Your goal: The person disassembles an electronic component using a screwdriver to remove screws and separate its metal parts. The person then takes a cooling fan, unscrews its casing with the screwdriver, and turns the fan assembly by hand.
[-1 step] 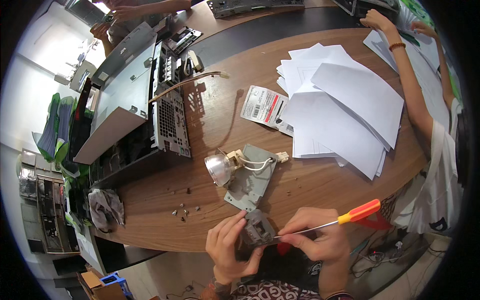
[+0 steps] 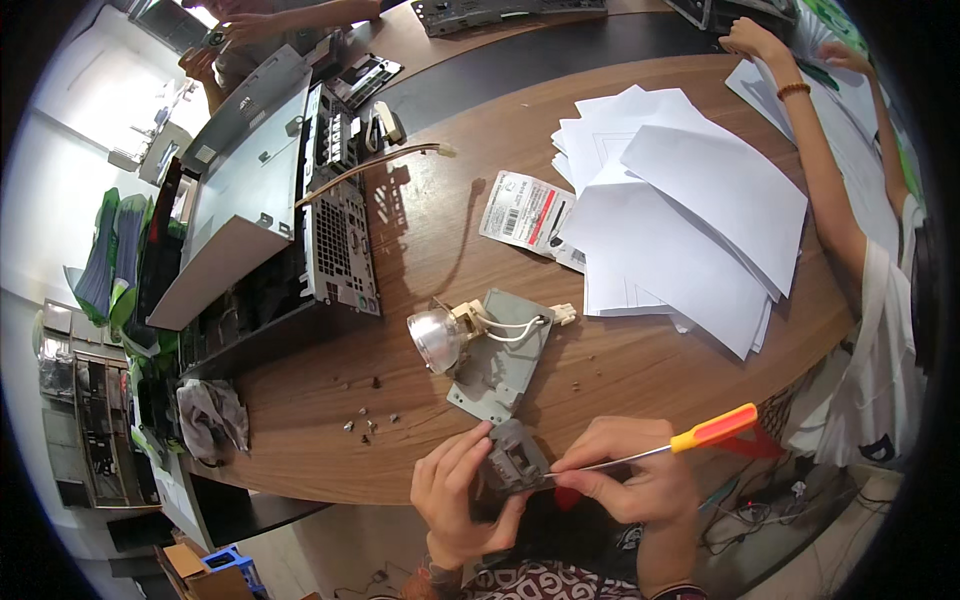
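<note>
My left hand [image 2: 460,490] is closed round the edge of a small grey plastic part [image 2: 512,455] at the table's near edge. My right hand [image 2: 630,480] pinches the metal shaft of a screwdriver with a yellow and red handle [image 2: 715,425], its tip against the part's right side. Just beyond, a lamp with a silvery reflector [image 2: 435,340] and white wires lies on a grey plate [image 2: 505,360]. Small screws [image 2: 365,425] lie scattered to the left.
An opened metal computer case [image 2: 335,250] stands at the left, beside a grey rag [image 2: 210,410]. Loose white paper sheets [image 2: 700,220] and a printed pouch [image 2: 515,210] lie on the wooden table [image 2: 300,460]. Another person's arm [image 2: 830,190] is at the right, another person's hands [image 2: 225,40] at top left.
The screwdriver and my right hand have shifted very slightly left and down. My left hand has barely moved.
</note>
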{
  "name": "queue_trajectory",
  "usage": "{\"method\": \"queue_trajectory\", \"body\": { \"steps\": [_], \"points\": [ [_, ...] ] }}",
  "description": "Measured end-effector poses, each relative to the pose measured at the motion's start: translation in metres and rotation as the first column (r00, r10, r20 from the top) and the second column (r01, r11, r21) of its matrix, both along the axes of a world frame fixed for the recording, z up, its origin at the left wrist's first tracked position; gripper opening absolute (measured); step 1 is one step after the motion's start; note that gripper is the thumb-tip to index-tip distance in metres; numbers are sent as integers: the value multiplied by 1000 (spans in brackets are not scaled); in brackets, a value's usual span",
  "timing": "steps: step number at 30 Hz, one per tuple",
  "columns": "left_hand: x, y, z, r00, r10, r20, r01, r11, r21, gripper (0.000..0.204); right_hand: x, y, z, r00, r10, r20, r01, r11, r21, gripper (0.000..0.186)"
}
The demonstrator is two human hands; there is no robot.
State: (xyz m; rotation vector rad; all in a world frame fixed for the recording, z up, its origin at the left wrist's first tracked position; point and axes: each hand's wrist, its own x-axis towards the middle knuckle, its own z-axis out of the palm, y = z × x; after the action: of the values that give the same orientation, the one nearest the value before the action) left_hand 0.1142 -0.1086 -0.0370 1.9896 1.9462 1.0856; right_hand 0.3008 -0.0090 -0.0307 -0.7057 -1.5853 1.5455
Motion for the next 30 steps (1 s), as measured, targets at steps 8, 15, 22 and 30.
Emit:
{"method": "queue_trajectory", "body": {
  "steps": [8, 15, 22, 30],
  "points": [
    [-1, 0, -2, 1000, 5, 2, -5, 1000, 0, 62, 2, 2, -1, 1000, 20, 15, -19, 999, -30, 11],
    [1, 2, 0, 999, 20, -27, -20, 1000, 7, 61, 4, 4, 5, 998, 43, 52, -42, 999, -18, 11],
    [0, 2, -2, 999, 20, -33, -20, 1000, 18, 60, 3, 4, 2, 996, 38, 78, -39, 999, 12, 14],
    [-1, 0, -2, 1000, 17, -23, -17, 1000, 10, 58, -4, 1, 0, 996, -20, 83, 13, 996, 87, 10]
  ]
}}
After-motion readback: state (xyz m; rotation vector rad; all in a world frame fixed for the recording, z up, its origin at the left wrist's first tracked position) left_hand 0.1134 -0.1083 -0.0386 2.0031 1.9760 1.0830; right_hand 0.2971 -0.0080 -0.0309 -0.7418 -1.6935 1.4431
